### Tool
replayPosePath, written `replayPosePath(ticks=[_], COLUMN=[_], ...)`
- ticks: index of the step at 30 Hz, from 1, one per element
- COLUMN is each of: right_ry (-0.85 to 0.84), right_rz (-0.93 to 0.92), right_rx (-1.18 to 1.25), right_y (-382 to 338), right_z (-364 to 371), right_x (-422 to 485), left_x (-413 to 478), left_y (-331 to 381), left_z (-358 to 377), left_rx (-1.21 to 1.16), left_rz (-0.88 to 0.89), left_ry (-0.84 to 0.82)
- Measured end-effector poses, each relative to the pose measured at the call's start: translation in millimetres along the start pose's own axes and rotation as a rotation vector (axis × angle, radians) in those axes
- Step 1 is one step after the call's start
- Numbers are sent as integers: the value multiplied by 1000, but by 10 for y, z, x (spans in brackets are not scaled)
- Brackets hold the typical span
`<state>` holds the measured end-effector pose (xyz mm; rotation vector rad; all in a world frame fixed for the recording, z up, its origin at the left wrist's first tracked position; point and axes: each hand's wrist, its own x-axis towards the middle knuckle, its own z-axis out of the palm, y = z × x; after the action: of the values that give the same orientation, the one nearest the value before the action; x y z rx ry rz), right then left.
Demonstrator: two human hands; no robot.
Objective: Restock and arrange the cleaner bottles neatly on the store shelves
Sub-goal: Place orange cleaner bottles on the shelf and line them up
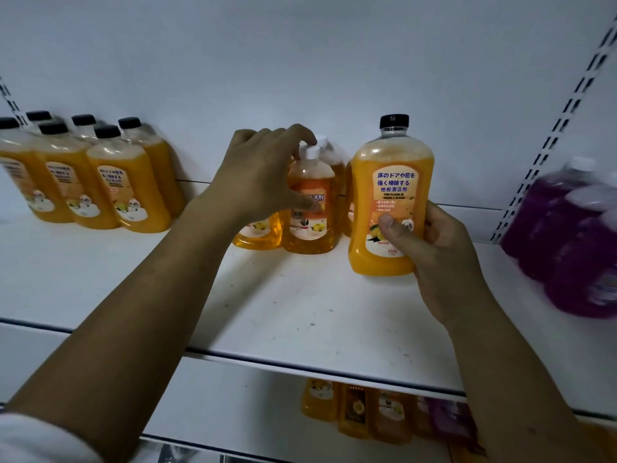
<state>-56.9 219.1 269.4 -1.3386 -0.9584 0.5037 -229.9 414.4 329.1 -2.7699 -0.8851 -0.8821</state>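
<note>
Right hand (440, 255) is wrapped round the lower body of the black-cap bottle (392, 202), thumb across the label and fingers behind, holding it upright with the label facing out, most likely so it lands square in the row. It sits at the shelf (300, 312), just right of the white-cap group; whether its base touches down, I can't tell. Left hand (267, 175) arches over the white-cap bottle (312, 208), fingers curled over the cap and thumb on the label. That's a grip, probably steadying it or nudging it back to make room. Off to the left stands a tidy cluster (127, 188) of matching black-cap orange bottles, well apart. Purple bottles (574, 242) sit blurred at the right.
</note>
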Motion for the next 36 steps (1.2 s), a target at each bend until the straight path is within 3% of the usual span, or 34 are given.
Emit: replayPosePath(ticks=[16,22,29,36], right_ry=[-25,-75,-229,-382], right_rz=[-27,-108,-123,-121], right_rx=[-22,-9,87,177], right_y=[-34,-153,-155,-173], right_z=[41,223,798,1733], right_x=[-120,-292,-472,-611], left_x=[-196,-1119,-2279,-2922], left_y=[45,75,-99,-534], left_z=[-81,-374,-631,-872], left_rx=[48,23,172,238], left_rz=[-13,-195,-522,-667], left_ry=[45,229,147,114])
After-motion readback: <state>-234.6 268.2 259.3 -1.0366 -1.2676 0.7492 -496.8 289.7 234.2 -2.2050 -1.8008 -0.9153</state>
